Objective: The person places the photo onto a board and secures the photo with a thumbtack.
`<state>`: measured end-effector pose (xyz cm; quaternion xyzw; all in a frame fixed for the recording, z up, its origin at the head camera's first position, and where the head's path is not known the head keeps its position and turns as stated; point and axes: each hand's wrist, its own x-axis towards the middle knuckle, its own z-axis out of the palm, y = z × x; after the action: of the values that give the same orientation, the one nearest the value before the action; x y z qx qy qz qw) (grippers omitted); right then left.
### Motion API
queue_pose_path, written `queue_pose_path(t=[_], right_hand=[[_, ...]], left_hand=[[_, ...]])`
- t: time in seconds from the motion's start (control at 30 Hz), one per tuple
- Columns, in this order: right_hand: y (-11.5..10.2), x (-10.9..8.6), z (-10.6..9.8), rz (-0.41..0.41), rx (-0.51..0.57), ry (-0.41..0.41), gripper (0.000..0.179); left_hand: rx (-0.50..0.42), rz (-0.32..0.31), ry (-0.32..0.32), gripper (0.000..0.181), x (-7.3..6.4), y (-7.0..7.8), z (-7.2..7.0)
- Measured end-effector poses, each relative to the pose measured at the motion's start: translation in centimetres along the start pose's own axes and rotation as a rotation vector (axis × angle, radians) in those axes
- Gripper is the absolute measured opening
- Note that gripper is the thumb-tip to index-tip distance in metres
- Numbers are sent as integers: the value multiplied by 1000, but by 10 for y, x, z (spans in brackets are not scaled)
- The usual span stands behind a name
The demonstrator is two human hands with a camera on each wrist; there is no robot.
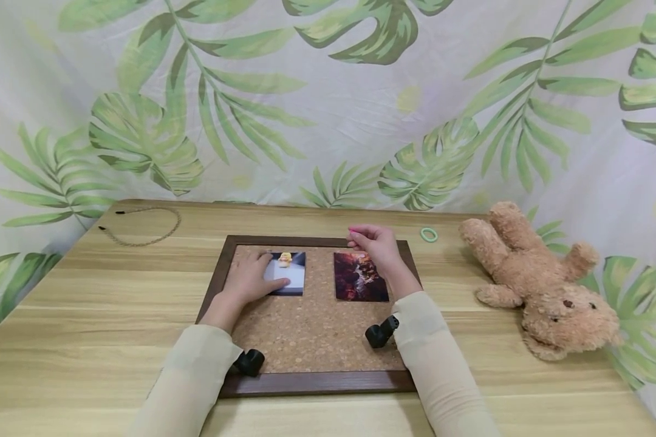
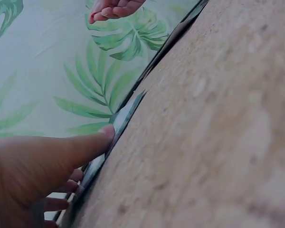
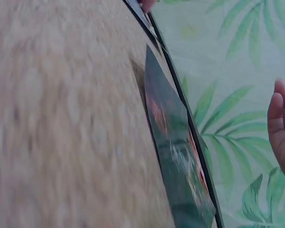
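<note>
A brown-framed cork board (image 1: 311,340) lies on the wooden table. My left hand (image 1: 248,277) rests on its upper left, fingers spread and thumb pressing a photo (image 1: 295,276) with a small yellow figure; the left wrist view shows the thumb on that photo's edge. Above the board's upper right, my right hand (image 1: 378,247) pinches a small pink push pin (image 1: 352,230) between thumb and fingertips. Below that hand a dark red photo (image 1: 358,282) lies on the cork, one corner lifted in the right wrist view. Only the pin's thin tip shows there.
A teddy bear (image 1: 541,273) lies on the table at right. Beyond the board's top right corner is a green ring (image 1: 429,235). A thin curved band (image 1: 164,238) with dark tips lies at the back left. A leaf-patterned cloth (image 1: 350,121) hangs behind the table.
</note>
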<state>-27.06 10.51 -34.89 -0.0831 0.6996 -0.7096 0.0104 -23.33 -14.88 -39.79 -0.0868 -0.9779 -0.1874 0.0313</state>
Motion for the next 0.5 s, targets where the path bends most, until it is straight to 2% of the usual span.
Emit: queue_pose_path(t=[0.2,0.37,0.5], right_hand=[[0,10,21,29,-49,-11,23],[4,17,44,45,-86,-60,20],[9,23,62,61,-97,-101,20]], left_hand=[[47,2,-44,87,0,-3,6],[82,-26,-110,91,0,-3,7],[96,-43,-140,91,-1,-2,8]])
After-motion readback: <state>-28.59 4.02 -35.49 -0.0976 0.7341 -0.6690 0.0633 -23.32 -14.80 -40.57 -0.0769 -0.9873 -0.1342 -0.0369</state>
